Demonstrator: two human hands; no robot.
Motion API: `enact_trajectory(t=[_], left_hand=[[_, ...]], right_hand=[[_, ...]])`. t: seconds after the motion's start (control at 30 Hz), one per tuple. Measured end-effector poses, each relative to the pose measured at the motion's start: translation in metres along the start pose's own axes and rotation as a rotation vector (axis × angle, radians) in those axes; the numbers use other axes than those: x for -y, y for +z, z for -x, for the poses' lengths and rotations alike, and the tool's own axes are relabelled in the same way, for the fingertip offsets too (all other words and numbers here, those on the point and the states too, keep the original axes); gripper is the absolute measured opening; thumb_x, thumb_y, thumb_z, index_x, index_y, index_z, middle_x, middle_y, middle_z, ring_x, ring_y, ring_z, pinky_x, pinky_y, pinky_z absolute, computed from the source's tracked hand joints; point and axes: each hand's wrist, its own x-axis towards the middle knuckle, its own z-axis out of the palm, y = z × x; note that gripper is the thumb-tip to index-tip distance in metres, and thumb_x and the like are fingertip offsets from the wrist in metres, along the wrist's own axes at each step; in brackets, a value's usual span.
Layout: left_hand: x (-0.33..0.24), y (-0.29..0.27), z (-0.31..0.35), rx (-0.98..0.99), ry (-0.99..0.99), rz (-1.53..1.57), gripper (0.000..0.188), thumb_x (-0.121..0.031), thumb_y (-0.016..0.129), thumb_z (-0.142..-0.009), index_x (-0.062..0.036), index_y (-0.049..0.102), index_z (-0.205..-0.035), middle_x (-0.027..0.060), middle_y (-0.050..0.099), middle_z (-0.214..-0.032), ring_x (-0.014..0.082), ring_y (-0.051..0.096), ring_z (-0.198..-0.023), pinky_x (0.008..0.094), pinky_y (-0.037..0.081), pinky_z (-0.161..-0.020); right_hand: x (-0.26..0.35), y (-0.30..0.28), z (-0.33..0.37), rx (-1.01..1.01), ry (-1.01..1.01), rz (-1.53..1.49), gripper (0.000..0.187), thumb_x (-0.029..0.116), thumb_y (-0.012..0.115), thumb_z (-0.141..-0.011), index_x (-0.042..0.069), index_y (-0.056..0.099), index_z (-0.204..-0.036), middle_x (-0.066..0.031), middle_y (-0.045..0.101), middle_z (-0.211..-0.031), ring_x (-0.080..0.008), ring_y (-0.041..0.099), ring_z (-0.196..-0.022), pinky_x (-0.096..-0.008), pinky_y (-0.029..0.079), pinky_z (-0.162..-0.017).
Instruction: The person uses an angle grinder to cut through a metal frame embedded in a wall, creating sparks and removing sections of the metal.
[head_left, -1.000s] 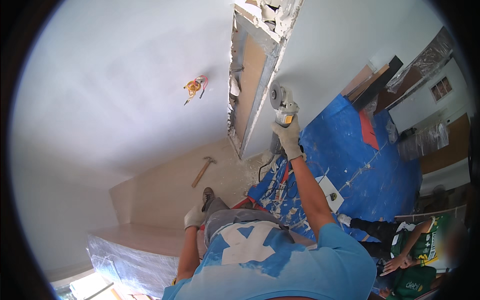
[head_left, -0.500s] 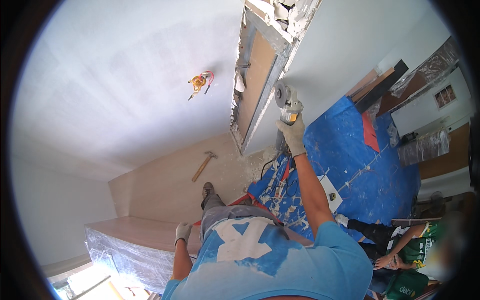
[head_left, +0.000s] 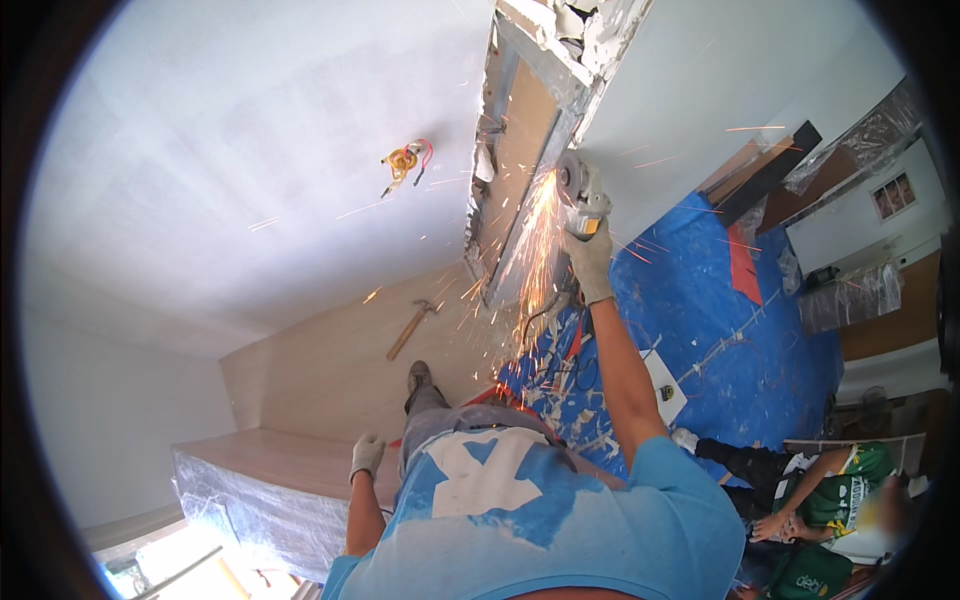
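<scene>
My gloved right hand [head_left: 590, 262], at the end of a stretched arm, is closed round the body of an angle grinder [head_left: 588, 205]. Its disc [head_left: 570, 174] meets the metal stud [head_left: 548, 165] along the right edge of an opening [head_left: 515, 130] cut in the white wall. A bright stream of orange sparks [head_left: 537, 250] pours down from the contact, with single streaks flying wide. My gloved left hand [head_left: 367, 455] hangs by my side near the wooden cabinet [head_left: 265, 447], holding nothing, its fingers loosely bent and apart.
A claw hammer [head_left: 411, 328] lies on the tan floor board [head_left: 330, 335]. Coiled wires [head_left: 402, 161] stick out of the wall. Blue sheeting [head_left: 680, 310] bears plaster debris, cords and a tape measure [head_left: 667, 393] on a white board. A person [head_left: 815, 500] sits at the lower right.
Sparks now stream from the grinder's disc, where before there were none. My right hand and the grinder have shifted only slightly against the metal edge; my left hand stays low.
</scene>
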Motion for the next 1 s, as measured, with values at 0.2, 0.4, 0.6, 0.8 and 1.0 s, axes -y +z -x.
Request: enact_trajectory(t=[0.2, 0.4, 0.6, 0.8, 1.0], left_hand=[[0.023, 0.010, 0.002, 0.000, -0.048, 0.089, 0.050, -0.026, 0.073, -0.086, 0.0027, 0.071, -0.126, 0.0250, 0.073, -0.123, 0.0339, 0.070, -0.119, 0.0403, 0.054, -0.102], [0.006, 0.002, 0.010, -0.003, -0.093, 0.068, 0.046, -0.024, 0.073, -0.085, 0.0028, 0.072, -0.123, 0.0250, 0.074, -0.119, 0.0325, 0.071, -0.117, 0.0397, 0.055, -0.101], [0.009, 0.003, 0.003, -0.075, -0.053, 0.085, 0.042, -0.024, 0.073, -0.084, 0.0010, 0.074, -0.118, 0.0239, 0.075, -0.117, 0.0368, 0.071, -0.115, 0.0426, 0.055, -0.100], [0.019, 0.002, -0.002, -0.100, 0.018, 0.050, 0.041, -0.024, 0.073, -0.086, 0.0001, 0.074, -0.119, 0.0233, 0.075, -0.116, 0.0361, 0.072, -0.112, 0.0421, 0.056, -0.099], [0.012, -0.005, 0.010, -0.068, -0.023, 0.068, 0.042, -0.022, 0.072, -0.086, 0.0010, 0.073, -0.121, 0.0217, 0.077, -0.110, 0.0316, 0.075, -0.101, 0.0397, 0.059, -0.089]], right_hand=[[-0.012, -0.002, -0.002, 0.027, -0.024, -0.031, 0.062, 0.011, 0.087, -0.076, 0.003, 0.057, -0.130, -0.0061, 0.073, -0.105, -0.0145, 0.069, -0.088, -0.0332, 0.058, -0.080], [-0.017, -0.002, -0.002, -0.055, -0.023, 0.154, 0.064, 0.013, 0.089, -0.075, 0.000, 0.057, -0.128, -0.0121, 0.075, -0.107, -0.0217, 0.074, -0.090, -0.0374, 0.059, -0.083], [-0.016, -0.006, 0.007, -0.031, 0.007, 0.197, 0.064, 0.015, 0.089, -0.075, 0.000, 0.057, -0.128, -0.0120, 0.074, -0.108, -0.0234, 0.073, -0.092, -0.0370, 0.059, -0.084], [-0.007, -0.004, 0.007, -0.031, -0.008, 0.187, 0.063, 0.017, 0.089, -0.075, 0.000, 0.057, -0.126, -0.0131, 0.073, -0.108, -0.0217, 0.072, -0.095, -0.0367, 0.058, -0.085], [-0.007, -0.005, 0.004, -0.019, 0.042, 0.126, 0.063, 0.017, 0.091, -0.074, -0.001, 0.057, -0.124, -0.0133, 0.074, -0.107, -0.0215, 0.072, -0.093, -0.0367, 0.058, -0.084]])
